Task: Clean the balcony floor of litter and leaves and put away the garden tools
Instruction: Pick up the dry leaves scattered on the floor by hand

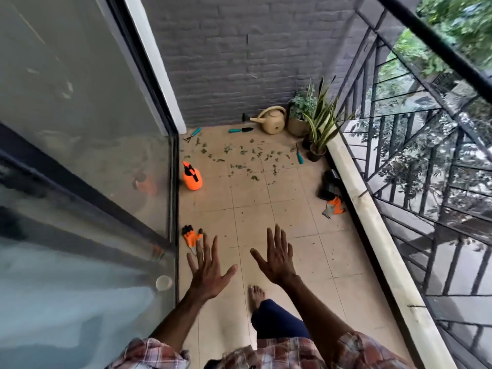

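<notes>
Left hand point(207, 272): splayed wide, holding nothing.
Right hand point(278, 259): likewise splayed, empty.
Orange glove point(191, 237): on the floor point(266, 209) beside the glass door point(106, 155), ahead of and below the left hand, which is nearer; long axis pointing away.
Leaves point(245, 158): scattered well ahead.
Teal-handled tools point(241, 129): among the leaves, possibly trowel and fork.

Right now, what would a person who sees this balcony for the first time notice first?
The open left hand and right hand stretch out over the tiled floor. Beyond them an orange sprayer stands by the glass door, and green leaves lie scattered near the beige watering can.
</notes>
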